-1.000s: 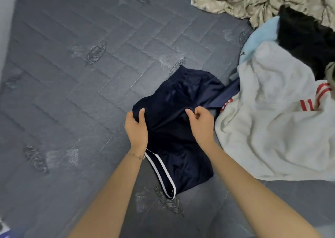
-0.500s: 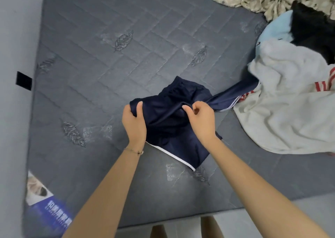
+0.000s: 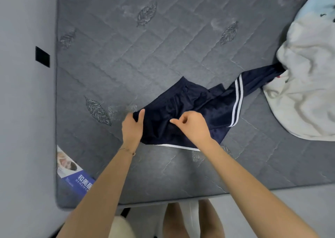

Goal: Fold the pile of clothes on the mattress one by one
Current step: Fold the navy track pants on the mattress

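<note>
The mattress (image 3: 163,47) carries an unfolded pile (image 3: 308,85) at its right edge, so most of the task seems left. Navy pants (image 3: 190,110) lie near the front edge, one leg trapped under the pile's white garment. Left hand (image 3: 132,127) pinches their corner; right hand (image 3: 192,127) pinches a fold mid-cloth. A label (image 3: 72,172) sits at the front-left corner.

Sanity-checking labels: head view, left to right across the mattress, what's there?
Black square on the wall → printed label at the mattress corner → left hand → right hand, both gripping the navy garment → white garment.
</note>
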`<state>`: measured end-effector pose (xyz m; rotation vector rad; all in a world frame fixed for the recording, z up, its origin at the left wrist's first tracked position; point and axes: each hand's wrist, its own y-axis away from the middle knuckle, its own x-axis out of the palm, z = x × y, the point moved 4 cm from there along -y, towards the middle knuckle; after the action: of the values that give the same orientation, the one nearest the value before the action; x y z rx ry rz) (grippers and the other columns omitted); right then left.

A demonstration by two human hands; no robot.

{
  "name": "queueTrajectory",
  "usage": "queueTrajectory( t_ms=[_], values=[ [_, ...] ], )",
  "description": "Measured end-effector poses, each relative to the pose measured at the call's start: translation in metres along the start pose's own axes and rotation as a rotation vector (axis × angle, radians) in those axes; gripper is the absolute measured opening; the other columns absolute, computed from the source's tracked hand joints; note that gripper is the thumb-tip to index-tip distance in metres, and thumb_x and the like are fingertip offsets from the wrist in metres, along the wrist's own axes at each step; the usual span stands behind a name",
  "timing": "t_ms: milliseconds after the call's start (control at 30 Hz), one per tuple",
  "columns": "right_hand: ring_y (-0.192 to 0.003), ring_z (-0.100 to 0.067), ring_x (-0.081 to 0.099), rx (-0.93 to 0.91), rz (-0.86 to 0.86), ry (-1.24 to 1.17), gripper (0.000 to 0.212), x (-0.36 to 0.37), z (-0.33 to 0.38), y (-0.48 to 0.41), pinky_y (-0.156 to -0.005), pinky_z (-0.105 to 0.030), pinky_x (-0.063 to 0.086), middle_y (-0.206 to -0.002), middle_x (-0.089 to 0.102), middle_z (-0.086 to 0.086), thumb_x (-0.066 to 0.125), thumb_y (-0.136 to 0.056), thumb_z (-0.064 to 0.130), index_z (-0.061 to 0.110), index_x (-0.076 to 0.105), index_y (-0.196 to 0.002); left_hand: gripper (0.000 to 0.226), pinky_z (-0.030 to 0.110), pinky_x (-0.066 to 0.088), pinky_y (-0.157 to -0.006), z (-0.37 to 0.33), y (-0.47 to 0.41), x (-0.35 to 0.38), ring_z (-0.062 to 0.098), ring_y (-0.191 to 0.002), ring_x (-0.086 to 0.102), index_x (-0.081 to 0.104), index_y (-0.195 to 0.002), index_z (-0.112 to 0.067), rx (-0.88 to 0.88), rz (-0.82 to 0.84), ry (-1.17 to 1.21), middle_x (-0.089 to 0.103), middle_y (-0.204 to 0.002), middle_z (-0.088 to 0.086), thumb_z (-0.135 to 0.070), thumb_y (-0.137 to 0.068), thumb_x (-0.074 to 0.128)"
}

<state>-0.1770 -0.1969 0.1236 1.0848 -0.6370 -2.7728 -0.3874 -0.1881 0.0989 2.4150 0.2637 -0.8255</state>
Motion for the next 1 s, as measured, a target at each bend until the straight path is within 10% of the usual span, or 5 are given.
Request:
queueTrajectory(
  t_ms=[233, 500, 700, 800, 1000],
  values=[
    [-0.112, -0.016, 0.056, 0.053, -0.049, -0.006, 0.047, 0.005, -0.034, -0.066, -0.094, -0.03, 0.047, -0.122, 0.061, -0.001, 0.071, -0.083, 0.045, 0.014, 0.063, -0.117, 0.06, 0.047, 0.041, -0.095, 0.027, -0.03, 0.024, 0.04, -0.121, 0.044, 0.038, -0.134, 0.001, -0.065, 0.13, -0.244, 0.045, -0.132, 0.023, -0.046, -0.098, 0.047],
    [-0.149, -0.023, 0.004, 0.068, 0.041, 0.181, 0.085, 0.028, -0.074, -0.146, -0.121, -0.046, 0.007, -0.162, 0.012, -0.004, 0.062, -0.087, 0.054, 0.024, 0.019, -0.154, 0.054, 0.043, 0.038, -0.106, 0.061, -0.07, 0.059, 0.035, -0.127, 0.043, 0.034, -0.142, 0.0, -0.204, 0.073, -0.02, 0.044, -0.139, 0.021, -0.028, -0.1, 0.051],
    [-0.147, -0.024, 0.014, 0.002, 0.001, 0.293, 0.094, 0.04, -0.082, -0.186, -0.117, -0.05, -0.004, -0.157, 0.023, -0.007, 0.06, -0.087, 0.055, 0.025, 0.002, -0.155, 0.039, 0.028, 0.043, -0.083, 0.074, -0.081, 0.075, 0.017, -0.094, 0.05, 0.049, -0.124, 0.002, -0.191, -0.063, 0.105, 0.052, -0.103, 0.007, -0.018, -0.093, 0.063],
    [-0.136, -0.03, 0.034, 0.041, -0.077, 0.291, 0.078, 0.041, -0.085, -0.193, -0.116, -0.046, 0.014, -0.141, 0.043, -0.011, 0.059, -0.09, 0.051, 0.015, 0.026, -0.15, 0.025, 0.02, 0.035, -0.071, 0.078, -0.081, 0.081, 0.018, -0.086, 0.049, 0.054, -0.108, -0.004, -0.179, -0.066, 0.101, 0.052, -0.093, 0.007, -0.02, -0.092, 0.065],
    [-0.084, -0.026, 0.054, -0.11, -0.161, 0.196, 0.031, 0.022, -0.063, -0.161, -0.069, -0.033, 0.039, -0.085, 0.053, -0.006, 0.06, -0.094, 0.034, 0.005, 0.059, -0.083, 0.009, 0.007, 0.039, -0.064, 0.05, -0.06, 0.059, -0.002, -0.068, 0.049, 0.048, -0.098, -0.011, -0.037, -0.227, 0.267, 0.051, -0.079, -0.007, -0.019, -0.099, 0.052]
  ],
)
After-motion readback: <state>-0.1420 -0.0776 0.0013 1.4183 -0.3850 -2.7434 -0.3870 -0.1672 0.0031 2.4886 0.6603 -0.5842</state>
